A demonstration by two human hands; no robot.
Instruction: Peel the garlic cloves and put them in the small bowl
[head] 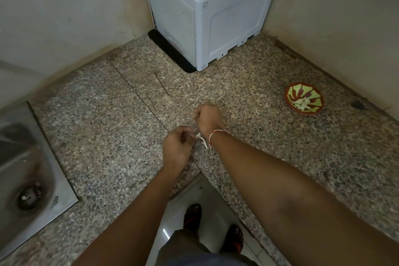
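A speckled granite desk point(108, 136) wraps a corner; sink point(26, 157) left, white appliance point(205, 17) far. Left hand point(177, 147) curls on pale peel point(201, 140); right hand point(208, 120) is fisted, contents hidden. Small bowl point(290, 104) right holds garlic.

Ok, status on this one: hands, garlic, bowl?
Left hand pinching garlic skin. Right hand curled, contents hidden. Small bowl off to the right, pale pieces inside. Counter between looks unobstructed.
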